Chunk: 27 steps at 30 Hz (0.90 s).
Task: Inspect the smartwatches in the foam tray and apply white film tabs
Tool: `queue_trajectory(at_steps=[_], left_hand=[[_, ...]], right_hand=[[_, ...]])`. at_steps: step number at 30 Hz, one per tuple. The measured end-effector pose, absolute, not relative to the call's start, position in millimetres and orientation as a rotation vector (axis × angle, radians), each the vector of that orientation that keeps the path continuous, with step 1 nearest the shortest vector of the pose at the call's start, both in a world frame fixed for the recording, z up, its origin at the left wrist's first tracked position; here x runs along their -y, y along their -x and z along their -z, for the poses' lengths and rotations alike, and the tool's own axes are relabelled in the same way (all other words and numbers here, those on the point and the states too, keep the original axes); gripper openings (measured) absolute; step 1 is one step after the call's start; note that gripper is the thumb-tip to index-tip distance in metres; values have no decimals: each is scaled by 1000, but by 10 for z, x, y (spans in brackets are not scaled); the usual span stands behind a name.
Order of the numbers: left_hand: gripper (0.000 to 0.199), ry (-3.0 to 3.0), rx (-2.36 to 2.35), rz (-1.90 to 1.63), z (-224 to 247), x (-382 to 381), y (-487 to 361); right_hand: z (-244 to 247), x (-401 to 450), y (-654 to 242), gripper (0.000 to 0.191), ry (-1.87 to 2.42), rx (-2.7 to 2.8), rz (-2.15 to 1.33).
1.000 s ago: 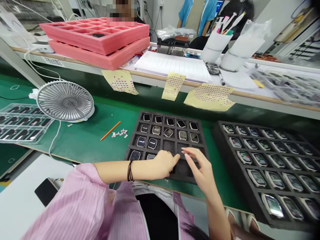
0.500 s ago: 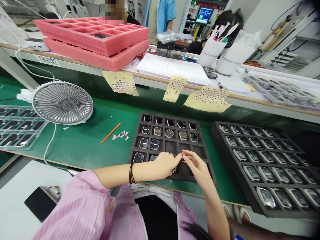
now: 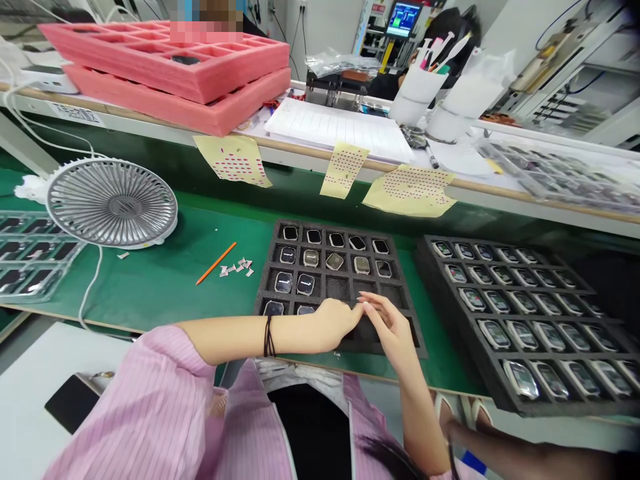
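My left hand (image 3: 335, 325) and my right hand (image 3: 391, 330) meet at the fingertips over the lower rows of a black foam tray (image 3: 320, 229). Square smartwatch cases (image 3: 311, 258) sit in its slots, and a slot (image 3: 337, 289) just above my fingers is vacant. My hands hide the bottom row, so I cannot tell whether anything lies between my fingers. A second black foam tray (image 3: 480, 241) to the right holds several rows of watches with lit-looking screens. Another person's forearm (image 3: 525, 453) enters at the lower right, beyond my right arm.
Stacked pink foam trays (image 3: 165, 67) stand on the upper shelf above sheets of paper (image 3: 335, 130). A grey desk fan (image 3: 113, 203), an orange pencil (image 3: 216, 263), small label scraps (image 3: 236, 267) and clear plastic trays (image 3: 33, 257) occupy the green mat's left side.
The whole scene has slid left and up in view as my head turned. My hands stay together over the same part of the tray, and the other person's forearm shows farther in.
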State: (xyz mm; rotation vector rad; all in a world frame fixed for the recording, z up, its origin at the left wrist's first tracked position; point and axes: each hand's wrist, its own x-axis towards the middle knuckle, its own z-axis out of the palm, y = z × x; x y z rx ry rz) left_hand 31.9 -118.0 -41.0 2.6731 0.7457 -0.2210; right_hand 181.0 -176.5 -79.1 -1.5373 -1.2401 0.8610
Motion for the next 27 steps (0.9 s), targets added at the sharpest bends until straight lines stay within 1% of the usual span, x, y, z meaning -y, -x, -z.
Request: queue_trajectory(at_steps=[4, 8, 11, 14, 16, 18, 21, 23, 25, 27], left_hand=[[53, -2648, -771, 249, 368, 1195, -228], [54, -2616, -885, 155, 428, 1260, -131], [47, -2598, -961, 34, 408, 1275, -70], [42, -2590, -1031, -68, 281, 1257, -38], [38, -2602, -1071, -78, 176, 1247, -41], [38, -2620, -1112, -56, 96, 1245, -61], [45, -2636, -1203, 4, 60, 1241, -92], [54, -2614, -1254, 0, 75, 1218, -78], [67, -2553, -1234, -91, 92, 1180, -18], [85, -2456, -1142, -260, 105, 1140, 78]], right_hand=[[778, 1796, -1842, 35, 1516, 1167, -894], [775, 1817, -1882, 40, 1423, 1066, -1122], [756, 1790, -1839, 44, 1337, 1058, -1294], [734, 1708, -1708, 48, 1239, 1120, -1440], [739, 1622, -1590, 48, 1165, 1164, -1471], [767, 1524, -1466, 49, 1134, 1182, -1417], [830, 1398, -1294, 50, 1157, 1158, -1325], [856, 1352, -1209, 51, 1159, 1092, -1330], [852, 1337, -1163, 51, 1154, 981, -1403], [823, 1339, -1156, 49, 1126, 879, -1488]])
